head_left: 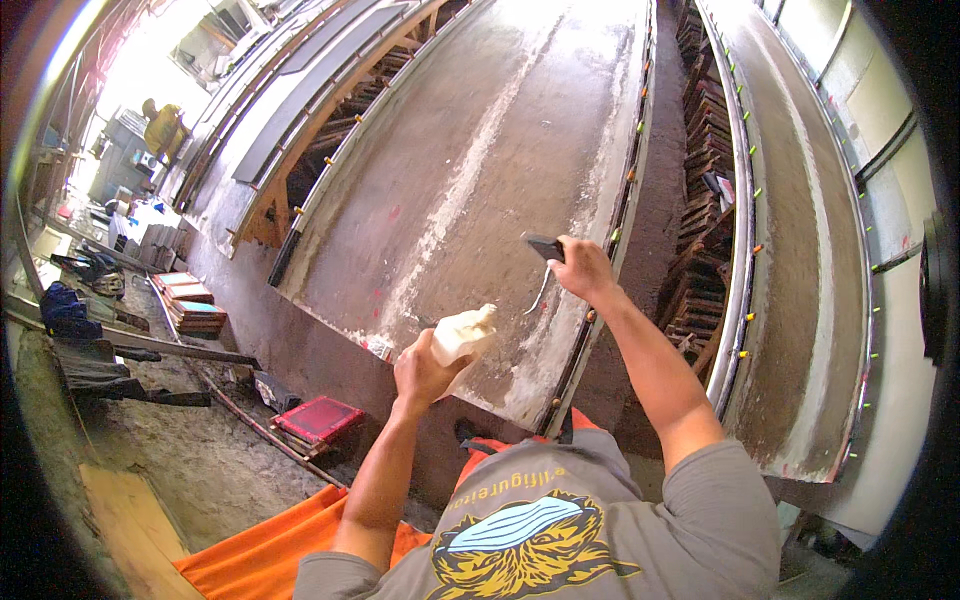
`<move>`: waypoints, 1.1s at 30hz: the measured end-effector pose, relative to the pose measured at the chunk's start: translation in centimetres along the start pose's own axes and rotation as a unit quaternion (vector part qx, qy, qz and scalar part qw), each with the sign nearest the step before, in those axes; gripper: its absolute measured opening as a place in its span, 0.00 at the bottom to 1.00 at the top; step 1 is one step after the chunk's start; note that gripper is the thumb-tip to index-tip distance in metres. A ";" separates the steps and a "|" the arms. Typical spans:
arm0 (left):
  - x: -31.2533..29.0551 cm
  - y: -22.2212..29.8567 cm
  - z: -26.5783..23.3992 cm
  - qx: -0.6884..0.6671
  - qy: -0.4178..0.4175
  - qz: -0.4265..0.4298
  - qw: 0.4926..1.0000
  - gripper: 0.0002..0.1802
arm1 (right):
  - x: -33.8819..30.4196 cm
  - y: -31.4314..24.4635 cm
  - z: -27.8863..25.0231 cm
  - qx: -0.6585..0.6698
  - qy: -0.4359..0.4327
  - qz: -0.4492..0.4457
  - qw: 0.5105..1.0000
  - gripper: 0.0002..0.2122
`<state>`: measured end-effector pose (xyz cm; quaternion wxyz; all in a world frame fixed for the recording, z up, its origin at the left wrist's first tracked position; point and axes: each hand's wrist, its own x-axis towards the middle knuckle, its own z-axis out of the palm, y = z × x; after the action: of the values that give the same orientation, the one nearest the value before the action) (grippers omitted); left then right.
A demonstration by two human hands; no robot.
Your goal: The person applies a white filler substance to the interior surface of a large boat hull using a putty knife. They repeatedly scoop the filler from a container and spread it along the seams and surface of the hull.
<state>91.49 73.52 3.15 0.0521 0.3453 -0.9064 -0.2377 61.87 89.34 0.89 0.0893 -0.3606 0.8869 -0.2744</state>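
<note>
The person's left hand is curled around a pale, cream-white bottle, its fingers wrapped about the body; the bottle tilts, its narrower end pointing up and to the right, above the near end of a long grey-brown table. The right hand is closed in a pinch on a dark, flat tool, which juts out to the left over the same table near its right edge. Just below the tool runs 1 thin, curved white streak; whether it hangs or lies on the surface, I cannot tell. The 2 hands are apart, the right farther up the table than the left. Pale bands run lengthwise along the tabletop. To the right stands another long table; at lower left lie a red frame and an orange cloth.
</note>
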 end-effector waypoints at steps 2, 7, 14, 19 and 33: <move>-1.9 -1.6 -0.4 -0.084 0.054 -0.018 0.995 0.35 | 1.7 -1.0 1.0 -0.012 -0.094 -0.049 0.994 0.15; -5.6 -4.6 -1.3 -0.195 0.122 -0.047 0.972 0.33 | 3.4 -0.1 5.9 0.048 -0.269 -0.079 0.959 0.19; -8.6 -5.9 0.1 -0.273 0.146 -0.079 0.948 0.30 | 11.7 4.7 7.7 0.148 -0.261 -0.047 0.953 0.17; -9.0 -4.6 1.4 -0.324 0.147 -0.098 0.929 0.30 | 14.9 8.0 8.1 0.014 -0.223 -0.061 0.973 0.19; -6.4 -1.5 0.9 -0.286 0.090 -0.160 0.941 0.36 | 25.1 18.0 3.8 0.070 -0.207 -0.006 0.976 0.17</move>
<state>97.04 77.09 2.08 0.1913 0.4762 -0.7249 -0.4596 34.40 81.09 -11.20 0.2944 -0.4081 0.8255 -0.2556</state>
